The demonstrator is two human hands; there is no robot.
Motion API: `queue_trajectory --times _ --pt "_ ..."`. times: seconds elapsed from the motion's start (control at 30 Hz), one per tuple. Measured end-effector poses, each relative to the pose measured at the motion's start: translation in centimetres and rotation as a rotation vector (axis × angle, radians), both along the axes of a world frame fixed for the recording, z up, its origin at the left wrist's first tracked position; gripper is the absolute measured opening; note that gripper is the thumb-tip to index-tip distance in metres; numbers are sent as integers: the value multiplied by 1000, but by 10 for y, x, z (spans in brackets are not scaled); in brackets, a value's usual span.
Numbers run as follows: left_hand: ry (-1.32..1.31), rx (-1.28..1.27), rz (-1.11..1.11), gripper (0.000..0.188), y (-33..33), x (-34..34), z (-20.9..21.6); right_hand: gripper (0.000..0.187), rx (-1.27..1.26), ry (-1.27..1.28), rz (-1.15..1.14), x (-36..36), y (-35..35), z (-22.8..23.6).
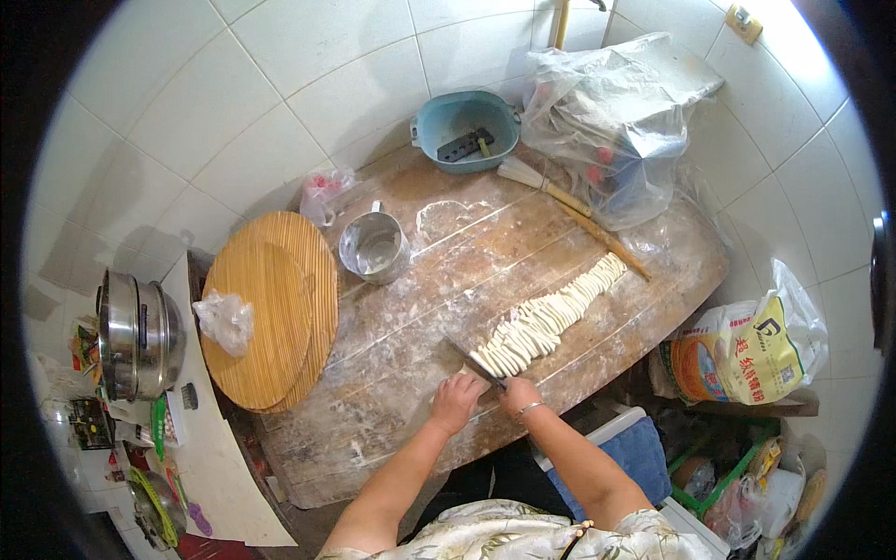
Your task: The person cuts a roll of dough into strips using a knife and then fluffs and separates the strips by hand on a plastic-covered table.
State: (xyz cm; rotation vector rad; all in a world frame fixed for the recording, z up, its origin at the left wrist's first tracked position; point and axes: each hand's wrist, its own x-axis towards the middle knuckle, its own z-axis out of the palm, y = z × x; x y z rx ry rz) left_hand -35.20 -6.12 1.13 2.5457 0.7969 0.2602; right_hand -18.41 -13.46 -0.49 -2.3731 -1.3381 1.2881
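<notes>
A row of cut dough strips (546, 320) runs diagonally across the floury wooden board (392, 411). At the row's near end stands a kitchen knife, its dark blade (473, 359) slanting toward the upper left. My right hand (519, 398), with a bracelet at the wrist, is closed round the knife's handle. Just left of the blade, my left hand (456, 402) rests low on the board with its fingers bent and close together. A pale bit of dough shows between the two hands; most of what lies under my left fingers is hidden.
Behind are a metal cup (374, 246), a blue-green basin (466, 131), a brush (541, 184), a thin wooden stick (607, 241) and a plastic-covered pile (621, 121). Round slatted wooden lids (271, 317) lie left, near a steel pot (140, 336). A flour bag (747, 355) stands right.
</notes>
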Motion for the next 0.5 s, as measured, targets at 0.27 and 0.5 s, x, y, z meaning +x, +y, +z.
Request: queue_trajectory --times 0.27,0.5 --pt "83 17 10 27 -3 -3 0 35 -102 -16 195 26 -39 47" --pt "17 -18 -12 23 3 -2 1 22 -238 -94 52 -3 -17 29"
